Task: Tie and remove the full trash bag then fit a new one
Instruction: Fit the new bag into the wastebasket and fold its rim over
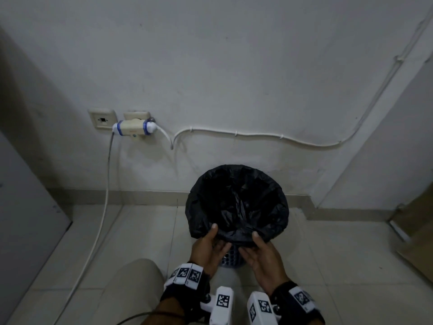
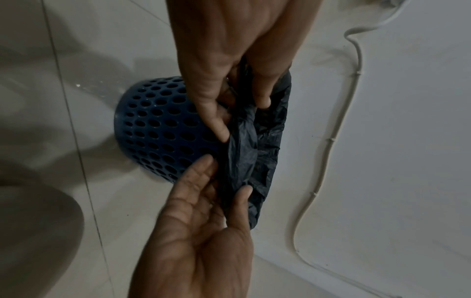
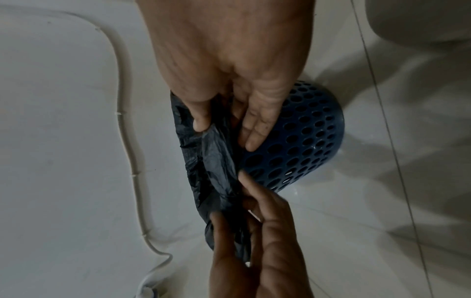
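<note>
Both the left hand (image 1: pixel 209 246) and right hand (image 1: pixel 263 253) pinched the thin, limp, light-looking bag (image 1: pixel 236 202), folded over the bin (image 2: pixel 158 129) rim; its near hem seemed the best hold.

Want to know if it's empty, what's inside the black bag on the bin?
Only crumpled black bag lining shows; its bottom is too dark to judge. The bag covers the blue bin rim, both hands pinching its near edge.
</note>
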Tool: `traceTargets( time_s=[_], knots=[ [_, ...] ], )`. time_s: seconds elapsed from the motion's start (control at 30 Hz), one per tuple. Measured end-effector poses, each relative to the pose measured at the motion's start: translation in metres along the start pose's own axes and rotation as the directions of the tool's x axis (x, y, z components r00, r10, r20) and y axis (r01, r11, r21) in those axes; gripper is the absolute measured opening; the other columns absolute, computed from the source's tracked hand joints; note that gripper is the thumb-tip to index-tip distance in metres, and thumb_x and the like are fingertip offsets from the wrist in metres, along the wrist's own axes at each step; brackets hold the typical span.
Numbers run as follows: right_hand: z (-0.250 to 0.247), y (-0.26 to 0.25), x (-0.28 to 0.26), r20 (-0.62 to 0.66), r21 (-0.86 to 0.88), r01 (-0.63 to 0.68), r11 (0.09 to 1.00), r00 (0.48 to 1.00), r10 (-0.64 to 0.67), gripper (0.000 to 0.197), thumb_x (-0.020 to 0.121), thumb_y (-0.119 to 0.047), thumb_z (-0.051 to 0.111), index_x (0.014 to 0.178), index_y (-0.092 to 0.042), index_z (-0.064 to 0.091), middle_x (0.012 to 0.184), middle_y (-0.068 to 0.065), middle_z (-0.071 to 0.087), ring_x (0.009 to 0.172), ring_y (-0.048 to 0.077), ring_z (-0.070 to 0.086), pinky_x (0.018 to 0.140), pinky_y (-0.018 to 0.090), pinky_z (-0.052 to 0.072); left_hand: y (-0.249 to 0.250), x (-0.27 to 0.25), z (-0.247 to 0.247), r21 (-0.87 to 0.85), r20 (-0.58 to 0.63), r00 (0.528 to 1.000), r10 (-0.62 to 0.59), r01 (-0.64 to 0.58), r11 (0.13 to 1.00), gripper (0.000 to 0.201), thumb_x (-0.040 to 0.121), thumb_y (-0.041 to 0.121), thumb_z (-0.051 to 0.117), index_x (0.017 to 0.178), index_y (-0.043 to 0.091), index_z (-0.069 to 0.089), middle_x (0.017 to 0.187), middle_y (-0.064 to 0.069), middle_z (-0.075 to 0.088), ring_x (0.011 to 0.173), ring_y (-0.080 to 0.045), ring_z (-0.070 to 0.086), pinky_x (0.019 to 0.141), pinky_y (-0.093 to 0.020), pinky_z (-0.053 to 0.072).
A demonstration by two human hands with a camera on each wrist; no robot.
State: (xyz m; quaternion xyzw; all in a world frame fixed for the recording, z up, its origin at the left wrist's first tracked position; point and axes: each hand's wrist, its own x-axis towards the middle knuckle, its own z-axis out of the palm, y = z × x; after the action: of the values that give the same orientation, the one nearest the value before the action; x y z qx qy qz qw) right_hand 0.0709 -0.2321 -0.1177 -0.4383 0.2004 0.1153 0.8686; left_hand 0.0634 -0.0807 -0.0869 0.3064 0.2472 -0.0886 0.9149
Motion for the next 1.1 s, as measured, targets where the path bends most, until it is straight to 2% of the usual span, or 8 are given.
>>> traceTargets(
  time_s=[0.1,0.27,0.4,0.5,0.57,0.63,0.9,1.1],
  knots=[
    [-0.001,-0.004,0.003,0.016,-0.018,0.008,1.000,1.000,-0.008,0.042,0.096,-0.015,0.058,0.137,-0.020,0.053,0.130,0.009,0.065,0.116,0.031,0.062,0.092,0.041,0.053,0.003,0.009,-0.008,-0.011,-0.083,0.994,0.068,-0.070,0.998,0.032,0.099,0.029,0.049,0.124,0.008,0.054,0.111,-0.012,0.064,0.099,-0.026,0.062,0.087,-0.041,0.051],
    [0.002,-0.004,0.002,-0.003,-0.016,0.000,1.000,1.000,0.000,0.038,0.097,-0.012,0.056,0.135,-0.019,0.054,0.128,0.011,0.065,0.113,0.032,0.063,0.088,0.042,0.055,0.004,0.027,-0.020,0.022,-0.254,0.967,0.025,-0.020,1.000,0.039,0.102,0.016,0.044,0.133,-0.007,0.045,0.098,-0.013,0.062,0.082,-0.025,0.058,0.058,-0.030,0.058],
    [0.003,-0.007,0.000,0.005,-0.018,-0.004,1.000,1.000,0.004,0.036,0.098,-0.011,0.055,0.132,-0.019,0.055,0.125,0.010,0.067,0.109,0.031,0.064,0.083,0.040,0.056,0.013,0.042,-0.028,-0.037,-0.361,0.933,-0.007,-0.007,0.999,0.052,0.100,0.029,0.045,0.142,-0.001,0.038,0.124,-0.017,0.059,0.089,-0.024,0.063,0.072,-0.021,0.050],
    [0.002,-0.007,0.001,0.011,-0.020,-0.005,1.000,1.000,0.005,0.036,0.098,-0.011,0.055,0.134,-0.017,0.054,0.125,0.010,0.067,0.108,0.030,0.065,0.079,0.038,0.058,0.010,0.040,-0.032,0.504,-0.286,0.946,0.152,0.013,0.864,0.073,0.078,0.061,0.033,0.123,0.010,0.060,0.111,-0.012,0.068,0.103,-0.027,0.064,0.082,-0.023,0.046],
    [0.001,-0.007,0.001,0.017,-0.025,-0.005,1.000,1.000,0.005,0.037,0.098,-0.012,0.055,0.135,-0.017,0.054,0.126,0.010,0.067,0.111,0.031,0.064,0.076,0.037,0.059,0.016,0.040,-0.027,0.115,-0.253,0.967,-0.031,0.062,0.992,0.041,0.089,0.043,0.047,0.102,0.009,0.066,0.095,-0.012,0.067,0.090,-0.024,0.065,0.070,-0.021,0.050],
    [0.000,-0.006,0.002,0.024,-0.025,-0.006,1.000,1.000,0.007,0.036,0.098,-0.012,0.055,0.134,-0.017,0.055,0.126,0.010,0.067,0.113,0.032,0.063,0.077,0.038,0.058,0.017,0.043,-0.030,0.228,-0.320,0.943,0.085,-0.011,0.974,0.014,0.097,0.020,0.049,0.098,0.009,0.058,0.084,-0.008,0.060,0.074,-0.020,0.060,0.061,-0.023,0.052],
    [-0.003,-0.008,0.002,0.056,-0.032,-0.003,0.999,0.998,0.005,0.037,0.097,-0.010,0.055,0.134,-0.015,0.054,0.125,0.011,0.068,0.112,0.033,0.062,0.082,0.041,0.055,0.029,0.039,-0.018,0.331,-0.330,0.926,0.184,-0.069,0.941,0.030,0.070,0.027,0.085,0.075,0.002,0.069,0.091,-0.024,0.072,0.077,-0.028,0.066,0.081,-0.040,0.055],
    [-0.006,-0.015,0.003,0.056,-0.055,0.008,0.998,0.998,-0.005,0.038,0.097,-0.011,0.056,0.135,-0.013,0.054,0.126,0.012,0.067,0.114,0.035,0.062,0.091,0.045,0.053,0.022,0.036,-0.018,-0.011,-0.042,0.999,0.007,-0.007,1.000,0.034,0.091,0.017,0.062,0.121,0.003,0.060,0.120,-0.019,0.065,0.109,-0.032,0.063,0.084,-0.040,0.053]
  ],
)
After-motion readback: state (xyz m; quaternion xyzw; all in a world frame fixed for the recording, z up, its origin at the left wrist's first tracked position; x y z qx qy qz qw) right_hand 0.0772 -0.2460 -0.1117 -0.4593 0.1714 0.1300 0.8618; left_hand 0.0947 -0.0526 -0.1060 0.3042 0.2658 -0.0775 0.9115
